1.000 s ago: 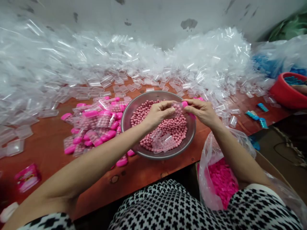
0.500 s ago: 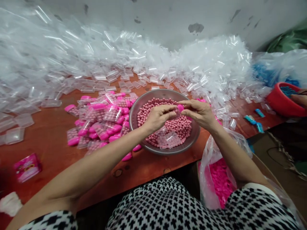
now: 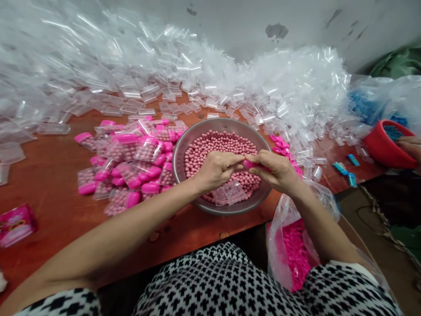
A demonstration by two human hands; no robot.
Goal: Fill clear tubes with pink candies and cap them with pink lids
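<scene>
Over a grey metal bowl (image 3: pixel 223 210) of pink beads (image 3: pixel 226 140), my two hands meet fingertip to fingertip. My right hand (image 3: pixel 274 169) pinches a bright pink cap (image 3: pixel 247 164). Closed beside it, my left hand (image 3: pixel 219 171) grips a small clear container, mostly hidden by the fingers. A few clear containers (image 3: pixel 230 193) lie on the beads at the bowl's near side. To the left of the bowl is a heap of bead-filled containers with pink caps (image 3: pixel 131 158).
Clear empty containers (image 3: pixel 197 70) are piled along the wall. Loose pink caps (image 3: pixel 281 145) lie right of the bowl, and a bag of pink pieces (image 3: pixel 296 250) hangs below the table edge. Another person's hand (image 3: pixel 411 147) reaches into a red bowl (image 3: pixel 384 145).
My hands have come closer together, and the pink cap now sits lower between my fingertips. The clear container is less visible. The view has shifted a little.
</scene>
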